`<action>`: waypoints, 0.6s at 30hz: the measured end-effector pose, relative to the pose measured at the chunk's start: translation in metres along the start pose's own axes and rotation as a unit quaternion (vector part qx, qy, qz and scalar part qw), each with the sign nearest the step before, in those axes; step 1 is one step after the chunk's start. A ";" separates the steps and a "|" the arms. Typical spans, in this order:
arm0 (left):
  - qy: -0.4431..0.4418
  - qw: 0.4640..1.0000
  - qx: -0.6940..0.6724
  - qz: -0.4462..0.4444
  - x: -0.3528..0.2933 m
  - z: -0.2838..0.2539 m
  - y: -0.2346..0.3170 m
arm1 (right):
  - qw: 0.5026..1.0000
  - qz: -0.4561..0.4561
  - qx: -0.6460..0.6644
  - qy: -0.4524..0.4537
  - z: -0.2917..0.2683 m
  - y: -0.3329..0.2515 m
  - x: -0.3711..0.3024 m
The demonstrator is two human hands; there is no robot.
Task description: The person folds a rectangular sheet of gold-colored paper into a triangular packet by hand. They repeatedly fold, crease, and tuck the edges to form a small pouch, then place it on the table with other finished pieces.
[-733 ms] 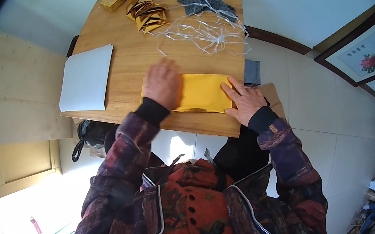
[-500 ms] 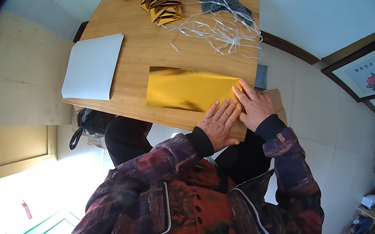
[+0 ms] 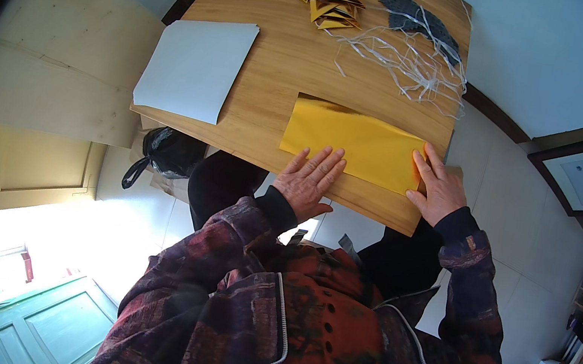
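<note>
My left hand point(image 3: 309, 182) lies flat, fingers slightly spread and gripping nothing, at the lower edge of the gold paper point(image 3: 355, 140), just right of the frame's centre. My right hand point(image 3: 441, 189) touches its right end, thumb parted from fingers; whether they pinch it, I can't quite tell.

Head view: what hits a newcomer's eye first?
The bright gold sheet near the table's front edge, with the left fingers over its near edge and the right fingers at its right end. Then the big white sheet on the left, and the tangled white strings toward the far right.
</note>
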State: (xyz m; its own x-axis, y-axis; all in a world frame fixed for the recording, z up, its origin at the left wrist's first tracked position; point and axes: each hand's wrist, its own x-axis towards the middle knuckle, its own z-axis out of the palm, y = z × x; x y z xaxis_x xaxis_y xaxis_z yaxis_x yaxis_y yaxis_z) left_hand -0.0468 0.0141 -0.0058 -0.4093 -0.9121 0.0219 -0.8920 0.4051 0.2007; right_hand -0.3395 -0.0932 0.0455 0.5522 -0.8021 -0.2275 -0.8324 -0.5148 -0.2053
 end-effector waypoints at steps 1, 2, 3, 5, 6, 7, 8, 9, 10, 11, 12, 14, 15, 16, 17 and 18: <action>0.005 1.000 0.003 -0.017 -0.008 -0.004 -0.011 | 1.000 0.000 0.000 -0.001 0.000 0.000 0.000; 0.001 0.999 0.004 -0.035 -0.016 -0.008 -0.022 | 1.000 0.002 -0.001 -0.002 0.000 -0.001 0.000; 0.004 0.998 0.009 -0.059 -0.024 -0.011 -0.032 | 1.000 0.003 0.006 0.000 -0.001 -0.001 -0.001; 0.001 0.994 0.037 -0.102 -0.036 -0.018 -0.051 | 1.000 0.006 -0.015 -0.001 -0.001 -0.002 -0.001; -0.007 0.991 0.044 -0.125 -0.043 -0.021 -0.057 | 1.000 0.007 -0.022 0.000 -0.001 -0.002 -0.002; -0.007 0.990 0.059 -0.126 -0.046 -0.022 -0.061 | 1.000 0.001 -0.029 0.006 -0.001 -0.003 -0.001; -0.006 0.989 0.074 -0.127 -0.048 -0.024 -0.063 | 0.999 -0.006 -0.035 0.013 -0.001 -0.003 -0.001; -0.015 0.989 0.054 -0.133 -0.050 -0.026 -0.063 | 0.999 -0.002 -0.036 0.012 -0.001 -0.003 -0.002; -0.021 0.990 0.035 -0.137 -0.050 -0.029 -0.063 | 0.999 -0.005 -0.037 0.006 -0.001 -0.003 -0.002; -0.018 0.991 0.015 -0.132 -0.047 -0.032 -0.063 | 0.999 0.004 -0.033 -0.005 0.000 -0.002 -0.002; -0.018 0.988 -0.038 -0.147 -0.047 -0.038 -0.064 | 1.000 0.007 -0.021 -0.006 0.000 -0.001 -0.002; 0.007 0.977 -0.061 -0.203 -0.040 -0.048 -0.059 | 1.000 0.006 -0.019 0.008 0.002 0.001 -0.003; 0.053 0.977 -0.058 -0.199 -0.032 -0.050 -0.053 | 0.999 0.000 -0.025 0.020 0.004 0.002 -0.003; 0.079 0.985 -0.055 -0.143 -0.021 -0.050 -0.046 | 0.999 -0.006 -0.026 0.026 0.006 0.002 -0.003; 0.077 0.990 -0.052 -0.106 -0.008 -0.048 -0.037 | 0.998 -0.019 -0.029 0.046 0.007 0.003 -0.003; 0.094 0.993 -0.044 -0.060 0.007 -0.045 -0.027 | 0.998 -0.026 -0.029 0.056 0.007 0.003 -0.003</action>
State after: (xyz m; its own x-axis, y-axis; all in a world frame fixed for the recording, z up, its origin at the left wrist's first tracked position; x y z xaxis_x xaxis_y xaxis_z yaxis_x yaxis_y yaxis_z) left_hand -0.0165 -0.0060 0.0333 -0.2503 -0.9526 0.1731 -0.9088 0.2928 0.2971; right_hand -0.3431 -0.0897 0.0385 0.5882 -0.8012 -0.1103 -0.8062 -0.5700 -0.1587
